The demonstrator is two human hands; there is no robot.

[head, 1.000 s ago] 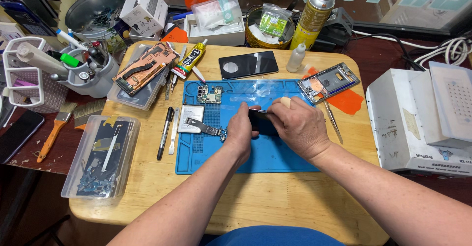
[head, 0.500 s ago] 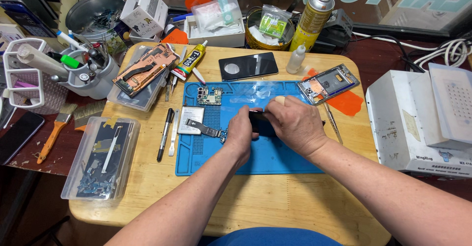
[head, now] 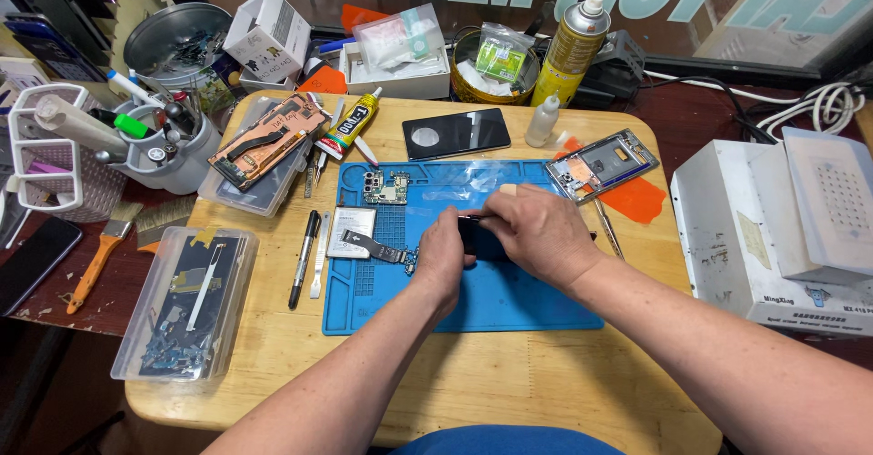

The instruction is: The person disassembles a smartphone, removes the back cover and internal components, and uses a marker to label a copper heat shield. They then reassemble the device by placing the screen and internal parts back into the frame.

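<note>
- Both hands meet over the middle of the blue mat (head: 509,300), on a small dark part (head: 479,237) lying there.
- The left hand (head: 443,257) is curled against the part's left edge, fingers pinching it in place.
- The right hand (head: 536,233) covers the part's right side, closed around it; a thin dark tool seems to run under its fingers (too hidden to name).
- Left of the hands on the mat lies a flex cable (head: 380,248), just beside the left thumb, with a small circuit board (head: 386,187) further up.
- At the mat's upper right corner sits an open phone frame (head: 603,164); above the mat lies a black phone back (head: 456,133).
- Risks, as I judge them: a slip of the pressing fingers could bend or crack the part, and the left wrist might drag the loose flex cable off the mat.
</note>
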